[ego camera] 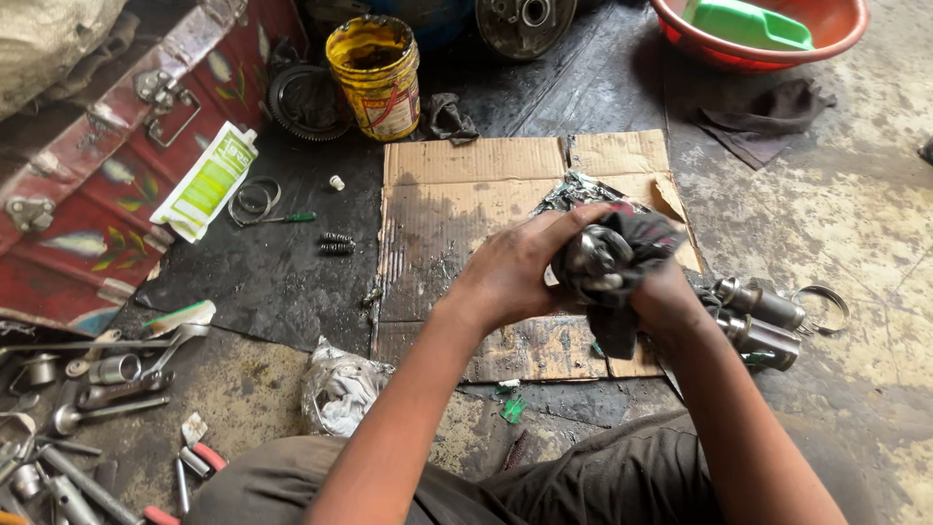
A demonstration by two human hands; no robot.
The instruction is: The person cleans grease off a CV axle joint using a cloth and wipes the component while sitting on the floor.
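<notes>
Both hands close their grip on one bundle: the left hand wraps its fingers over a round metal part, while the right hand cups the dark rag that swaddles it from the other side. The part and rag are held above the front edge of a stained cardboard sheet lying on the floor, just ahead of the person's knees.

Nearest the body, a crumpled plastic bag sits on the concrete beside the left forearm, and a clutter of spanners and sockets lies at the lower left. Just beside the right wrist rest two metal cylinders with a wire ring next to them.

Farther out on the black mat lie two small springs, a green-handled screwdriver and a white-and-green tube. Beyond the cardboard stands a yellow can smeared with grease, a toothed gear beside it. At the far right, an orange basin holds a green tray.
</notes>
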